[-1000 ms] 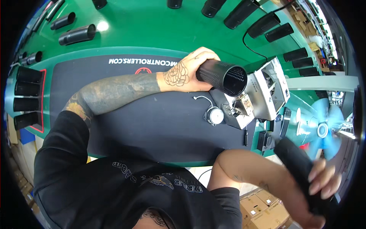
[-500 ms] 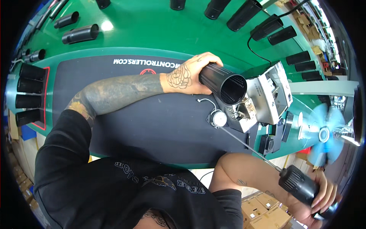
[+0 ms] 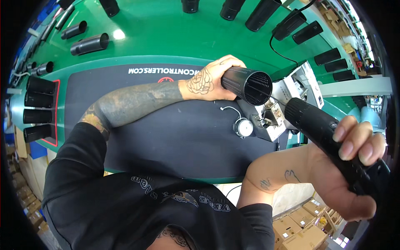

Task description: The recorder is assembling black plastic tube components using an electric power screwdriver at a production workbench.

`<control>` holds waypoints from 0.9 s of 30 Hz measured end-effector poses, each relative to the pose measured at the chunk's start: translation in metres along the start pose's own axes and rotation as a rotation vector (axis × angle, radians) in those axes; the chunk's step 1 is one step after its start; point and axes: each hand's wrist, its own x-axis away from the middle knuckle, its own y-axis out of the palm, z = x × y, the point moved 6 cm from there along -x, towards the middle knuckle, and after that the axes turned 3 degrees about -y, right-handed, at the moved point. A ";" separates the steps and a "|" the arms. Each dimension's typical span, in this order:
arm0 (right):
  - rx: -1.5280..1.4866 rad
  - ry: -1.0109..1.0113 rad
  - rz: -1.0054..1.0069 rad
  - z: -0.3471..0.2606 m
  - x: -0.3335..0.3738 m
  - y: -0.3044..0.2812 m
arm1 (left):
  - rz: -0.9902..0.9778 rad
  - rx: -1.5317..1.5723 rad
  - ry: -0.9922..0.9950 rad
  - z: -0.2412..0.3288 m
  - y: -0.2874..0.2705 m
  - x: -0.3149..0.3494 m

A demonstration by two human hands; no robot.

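Green bench (image 3: 166,37) | left hand (image 3: 206,79) grips perforated tube (image 3: 246,85) | right hand (image 3: 350,175) clamps black cylinder (image 3: 321,127)

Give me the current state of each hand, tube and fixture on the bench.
Left hand: gripping the perforated black tube, held level over the mat.
Right hand: gripping a second black tube, raised off the bench.
Metal fixture: resting on the bench, empty.
Black mat: lying flat.
Spare black tubes: lying loose.
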 end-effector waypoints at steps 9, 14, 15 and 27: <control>0.027 0.107 0.103 0.026 0.004 0.022 | 0.037 0.061 -0.010 -0.002 -0.004 0.002; -0.019 0.117 0.138 0.035 0.003 0.024 | -0.001 0.055 -0.060 -0.003 -0.006 0.001; -0.017 0.125 0.106 0.035 0.002 0.014 | 0.002 0.053 -0.058 -0.003 -0.006 0.001; -0.040 -0.258 0.235 -0.054 0.000 0.012 | 0.035 0.007 -0.057 -0.004 -0.004 0.008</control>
